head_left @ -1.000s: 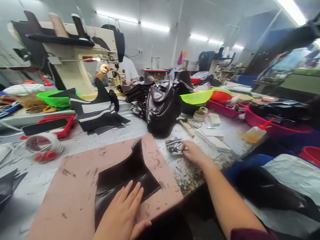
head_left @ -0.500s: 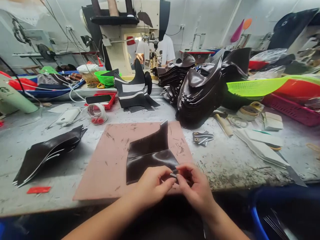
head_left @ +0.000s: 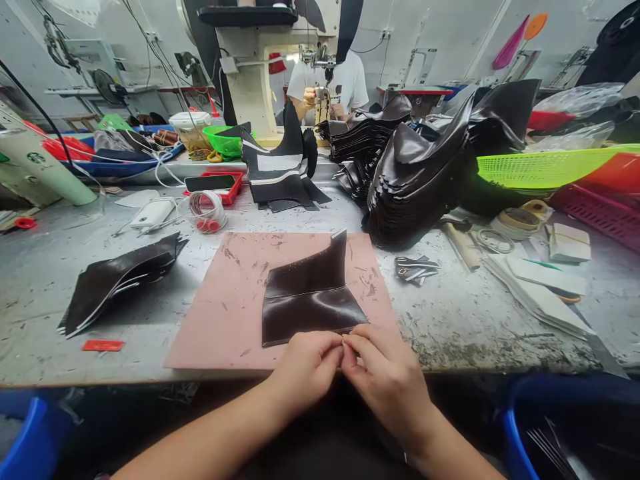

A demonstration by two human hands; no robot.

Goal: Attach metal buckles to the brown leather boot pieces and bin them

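Note:
A dark brown, shiny leather piece [head_left: 307,303] with a stitched seam across its middle lies flat on a pinkish board [head_left: 215,320]. At its lower right edge, my left hand [head_left: 310,363] and my right hand [head_left: 387,363] meet fingertip to fingertip. Both are closed in a pinch, thumbs against forefingers. Whatever sits between the fingertips is too small and too covered to name. The leather's lower right edge runs behind my fingers, and I cannot tell whether they grip it.
Left of the board lies a stack of leather pieces [head_left: 120,280] beside a red strip [head_left: 103,345]. Behind it stands a large leather pile [head_left: 415,180]. Small dark strips [head_left: 417,268] and a hammer [head_left: 461,245] lie to the right. A co-worker [head_left: 350,80] sits behind a sewing machine [head_left: 245,80].
My view has shifted, so the bench appears farther right and slightly higher. My hands have drawn together; the small pale-edged strip seen between my fingers is now hidden.

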